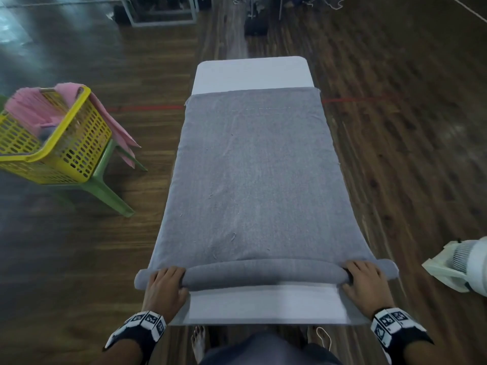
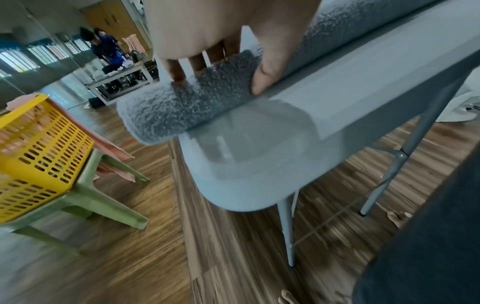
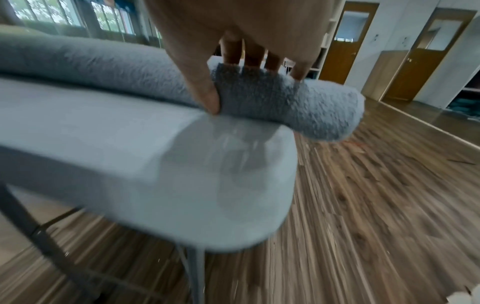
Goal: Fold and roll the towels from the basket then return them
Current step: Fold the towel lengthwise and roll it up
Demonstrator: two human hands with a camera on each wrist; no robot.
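Observation:
A grey towel point(image 1: 253, 175) lies spread along the white table point(image 1: 263, 304). Its near end is wound into a thin roll point(image 1: 266, 272) that sticks out past both table sides. My left hand point(image 1: 166, 281) grips the roll's left end point(image 2: 182, 111), fingers over the top and thumb on the near side. My right hand point(image 1: 365, 280) grips the right end point(image 3: 311, 111) the same way. The left wrist view shows the left hand point(image 2: 218, 81) wrapped around the roll, and the right wrist view shows the right hand point(image 3: 236, 86) likewise. A yellow basket point(image 1: 66, 143) holds pink towels point(image 1: 39, 106).
The basket sits on a green stool point(image 1: 105, 185) on the wooden floor, left of the table. A white fan point(image 1: 463, 267) stands at the right near the table's front corner. Two people and another table point(image 2: 116, 78) are far off in the room.

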